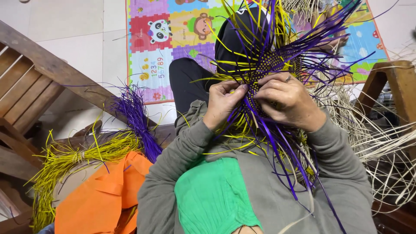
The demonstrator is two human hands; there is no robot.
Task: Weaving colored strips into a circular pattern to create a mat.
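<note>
A half-woven mat of purple and yellow strips (271, 63) is held up in front of me, loose strip ends fanning out in all directions. My left hand (222, 103) pinches strips at the lower left edge of the woven patch. My right hand (288, 102), with a ring on one finger, grips the weave at its lower right edge, fingers curled over the strips. Both hands touch the mat and lie close together. Long purple strips (286, 160) hang down over my grey sleeves.
A bundle of yellow strips (65, 162) and a bundle of purple strips (136, 117) lie at the left beside orange cloth (104, 199). A wooden chair (30, 86) stands at the left. Pale natural strips (381, 147) pile up at the right. A colourful play mat (169, 39) covers the floor.
</note>
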